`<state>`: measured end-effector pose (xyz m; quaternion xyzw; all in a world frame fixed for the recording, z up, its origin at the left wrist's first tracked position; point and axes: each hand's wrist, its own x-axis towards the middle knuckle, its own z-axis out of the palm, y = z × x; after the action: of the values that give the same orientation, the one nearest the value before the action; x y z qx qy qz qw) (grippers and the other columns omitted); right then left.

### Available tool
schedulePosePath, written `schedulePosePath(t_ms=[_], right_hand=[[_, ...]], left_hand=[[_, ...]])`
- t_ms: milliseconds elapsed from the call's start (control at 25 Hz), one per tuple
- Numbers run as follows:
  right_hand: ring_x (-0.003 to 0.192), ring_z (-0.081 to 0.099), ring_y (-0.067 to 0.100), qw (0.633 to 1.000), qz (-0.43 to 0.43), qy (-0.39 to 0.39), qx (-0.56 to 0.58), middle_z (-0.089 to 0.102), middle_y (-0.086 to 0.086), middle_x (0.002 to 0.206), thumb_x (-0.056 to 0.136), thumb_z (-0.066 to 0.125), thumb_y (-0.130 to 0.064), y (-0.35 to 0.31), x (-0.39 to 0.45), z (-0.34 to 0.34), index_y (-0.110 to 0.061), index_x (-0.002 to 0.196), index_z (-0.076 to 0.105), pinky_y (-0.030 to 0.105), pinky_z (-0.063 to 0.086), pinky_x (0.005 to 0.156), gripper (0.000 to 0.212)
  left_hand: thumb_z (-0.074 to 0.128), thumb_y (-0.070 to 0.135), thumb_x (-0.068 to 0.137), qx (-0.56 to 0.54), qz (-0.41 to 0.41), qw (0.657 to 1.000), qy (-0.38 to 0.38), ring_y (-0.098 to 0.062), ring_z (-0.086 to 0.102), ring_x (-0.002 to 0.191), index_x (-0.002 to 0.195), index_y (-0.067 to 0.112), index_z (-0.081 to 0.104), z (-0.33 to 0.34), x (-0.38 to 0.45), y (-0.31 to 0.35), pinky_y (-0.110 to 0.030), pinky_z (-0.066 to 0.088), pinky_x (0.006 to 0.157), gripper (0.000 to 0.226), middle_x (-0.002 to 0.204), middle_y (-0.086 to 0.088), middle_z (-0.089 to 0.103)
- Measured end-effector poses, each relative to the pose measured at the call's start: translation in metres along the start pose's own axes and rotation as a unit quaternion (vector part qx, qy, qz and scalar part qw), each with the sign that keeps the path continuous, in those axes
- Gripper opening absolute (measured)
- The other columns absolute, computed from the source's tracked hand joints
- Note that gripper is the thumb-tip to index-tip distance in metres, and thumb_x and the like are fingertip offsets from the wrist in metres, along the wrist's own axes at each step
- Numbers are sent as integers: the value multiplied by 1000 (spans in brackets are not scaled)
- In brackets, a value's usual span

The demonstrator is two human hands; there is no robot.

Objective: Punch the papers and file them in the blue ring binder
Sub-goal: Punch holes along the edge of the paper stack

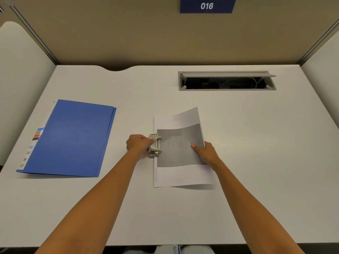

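Hands apart on the white desk [238,162]: left hand [138,146] curled around the small grey metal hole punch [154,145], right hand [206,152] pinching the right edge of the printed white paper sheets [180,149], thumb on top. Left edge of the sheets sits in the punch slot between the two hands (right edge lifted and curled, the rest flat on the desk). Closed blue ring binder [73,140] lies flat well left of the left hand, untouched.
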<state>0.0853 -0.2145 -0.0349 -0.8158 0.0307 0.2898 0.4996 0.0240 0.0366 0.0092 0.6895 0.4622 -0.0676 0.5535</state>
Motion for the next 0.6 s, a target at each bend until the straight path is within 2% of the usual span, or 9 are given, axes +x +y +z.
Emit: schedulePosePath(t_ms=[320,480,600], right_hand=[[107,61,30,1000,-4,-8,-5,61,8,122,92,54,-40,2,-1,-2,-13,129,52,42,53,90,45],[98,61,24,999,-22,-4,-29,61,8,121,93,54,-39,0,-2,-2,-12,128,52,38,53,86,44],[97,59,21,998,-29,-24,-43,60,8,122,92,55,-39,-4,-3,-4,-12,128,50,35,53,83,45]], left_hand=[[87,18,67,11,2,1000,1,-31,73,75,72,6,69,0,1,0,-46,61,68,22,81,-16,73],[86,17,67,20,-6,1000,-8,-31,72,81,76,4,70,0,3,4,-41,61,67,23,85,-15,72],[88,17,66,44,-3,999,-12,-31,71,83,73,6,68,2,7,8,-43,61,70,24,86,-15,72]])
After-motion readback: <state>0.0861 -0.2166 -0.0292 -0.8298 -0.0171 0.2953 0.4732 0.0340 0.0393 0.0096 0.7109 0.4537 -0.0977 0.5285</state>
